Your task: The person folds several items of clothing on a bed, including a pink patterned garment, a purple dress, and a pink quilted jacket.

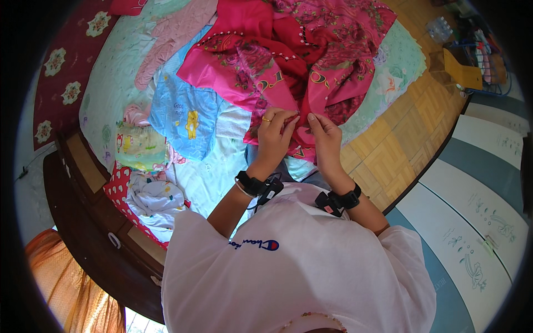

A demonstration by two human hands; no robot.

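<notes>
A large pink and red rose-printed cloth [333,45] with pom-pom trim lies bunched on the bed in front of me. My left hand [275,133], with a ring on one finger, pinches one edge of it between thumb and fingers. Close by on the right, my right hand [326,137] grips another edge, thumb against forefinger. A narrow gap with red fabric showing separates the two held edges. Each wrist wears a black strap with a small device. What lies beneath the bunched cloth is hidden.
Left of the cloth lie a blue bear-printed cloth [187,112], a pink quilted piece [175,41], a diaper-like printed item [139,143] and a white patterned cloth [156,197]. A dark wooden headboard [95,249] borders the left. Rightward are a wooden floor [387,158], a yellow chair [460,70] and a cabinet [454,208].
</notes>
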